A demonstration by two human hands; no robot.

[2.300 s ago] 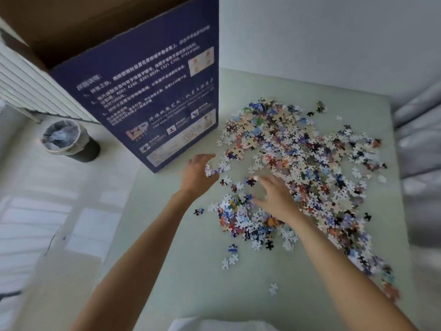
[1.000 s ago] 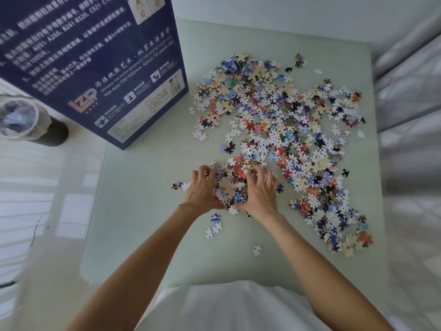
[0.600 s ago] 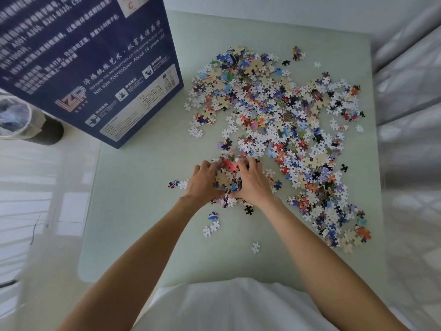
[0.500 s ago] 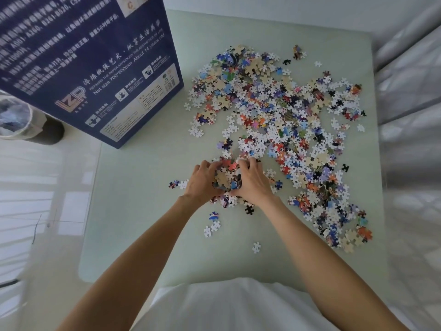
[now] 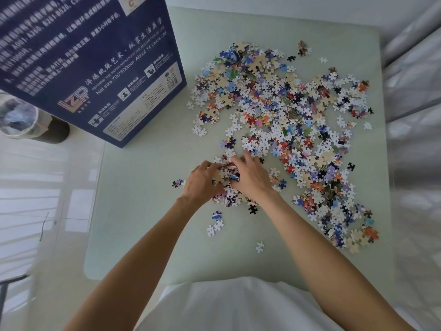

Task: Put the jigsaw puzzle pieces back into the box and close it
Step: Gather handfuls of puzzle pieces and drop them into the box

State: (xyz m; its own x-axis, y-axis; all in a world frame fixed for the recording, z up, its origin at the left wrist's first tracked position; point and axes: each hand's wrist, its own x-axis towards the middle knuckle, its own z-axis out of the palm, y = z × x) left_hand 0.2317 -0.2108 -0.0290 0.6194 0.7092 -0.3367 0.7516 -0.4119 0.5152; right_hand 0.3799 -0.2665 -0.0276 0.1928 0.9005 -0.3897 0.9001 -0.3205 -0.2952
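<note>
1. Hundreds of jigsaw puzzle pieces are spread loose over the pale green table, and the navy box stands at its far-left corner.
2. My left hand and right hand are cupped toward each other, fingers curled around a small heap of pieces squeezed between them.
3. I'd guess they're featherlight, thin card and slippery in bulk, so a pinch would shed half.
4. Best bet imo: scoop from underneath with both palms, keep them pressed together, then carry it over the box.
</note>
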